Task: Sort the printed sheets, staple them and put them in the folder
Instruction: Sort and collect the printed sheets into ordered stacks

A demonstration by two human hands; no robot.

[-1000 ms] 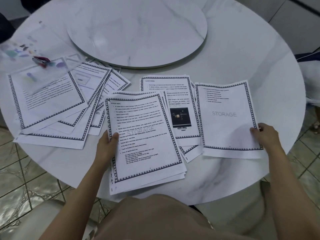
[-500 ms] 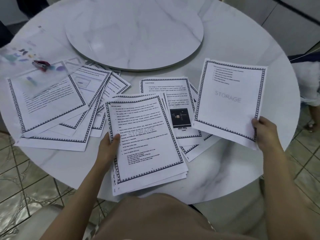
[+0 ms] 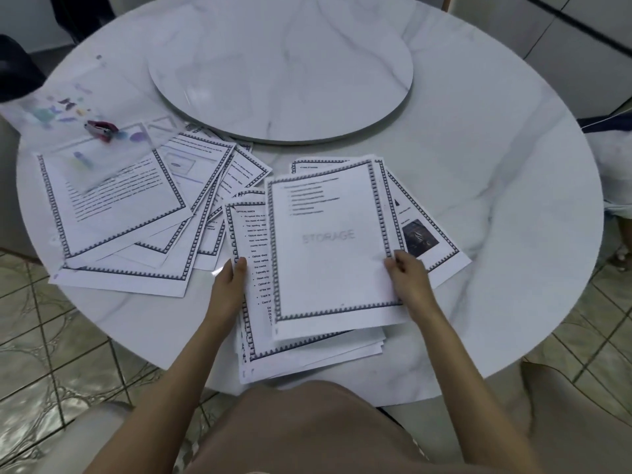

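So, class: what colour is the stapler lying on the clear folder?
Red, or dark pink, with a metal front: the stapler, seen in the head view.

Bordered "STORAGE" sheet point(image 3: 333, 248) lies over near stack point(image 3: 307, 340); others fanned left point(image 3: 113, 213).

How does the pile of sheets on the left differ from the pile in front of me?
The left pile is fanned out at angles; the front pile is stacked nearly square. A clear folder and a stapler lie on the left pile; the left hand holds the front pile. Both have sheets with the same patterned border.
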